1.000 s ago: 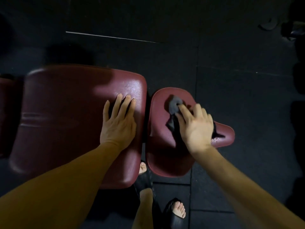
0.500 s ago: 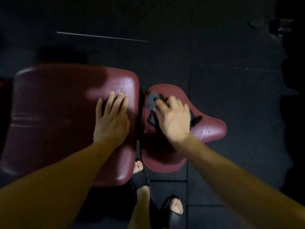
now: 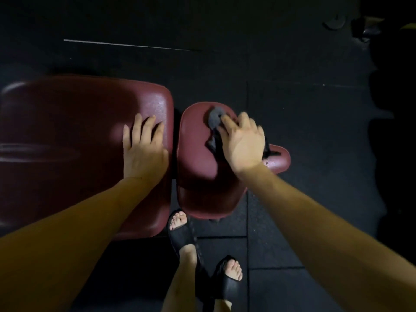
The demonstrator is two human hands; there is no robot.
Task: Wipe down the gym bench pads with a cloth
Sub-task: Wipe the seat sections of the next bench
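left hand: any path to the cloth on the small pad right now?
Probably yes. The left hand lies flat on the big pad, just across the gap from the small pad. Nothing lies between, though the right hand covers most of the cloth.

Dim gym floor, black rubber tiles [image 3: 292,221]. Two maroon pads side by side, narrow gap between. Left hand [image 3: 144,149] lies flat, palm down, fingers spread, on the large back pad [image 3: 67,136] near its right edge. Right hand [image 3: 244,143] presses a dark grey cloth [image 3: 215,119] onto the smaller seat pad [image 3: 202,176]; index finger extended over the bunched end, cloth trailing under the palm. Droplets glint on the seat pad's right lobe. Below, two feet in black slide sandals [image 3: 182,233].
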